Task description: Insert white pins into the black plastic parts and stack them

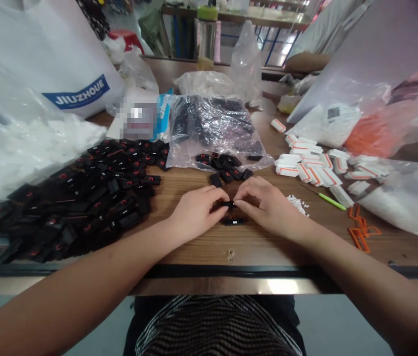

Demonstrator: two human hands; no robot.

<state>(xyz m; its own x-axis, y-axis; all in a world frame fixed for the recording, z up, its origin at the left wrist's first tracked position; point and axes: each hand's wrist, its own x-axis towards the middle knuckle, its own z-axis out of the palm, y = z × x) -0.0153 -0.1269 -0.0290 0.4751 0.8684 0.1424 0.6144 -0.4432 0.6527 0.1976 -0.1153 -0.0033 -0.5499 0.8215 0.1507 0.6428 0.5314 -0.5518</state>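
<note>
green pen (329,200), orange frames (359,232), white bag (79,94)

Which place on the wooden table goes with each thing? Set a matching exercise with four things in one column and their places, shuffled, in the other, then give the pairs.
Things:
1. small black plastic part
2. heap of black plastic parts with red marks
3. white plastic pieces with orange stripes
4. thin green stick

Places:
A. spread out right of centre
B. pinched between the fingers of the left hand and right hand
C. piled at the left
D. lying alone beside the white pieces, towards the near edge

Pairs: 1-B, 2-C, 3-A, 4-D
</note>
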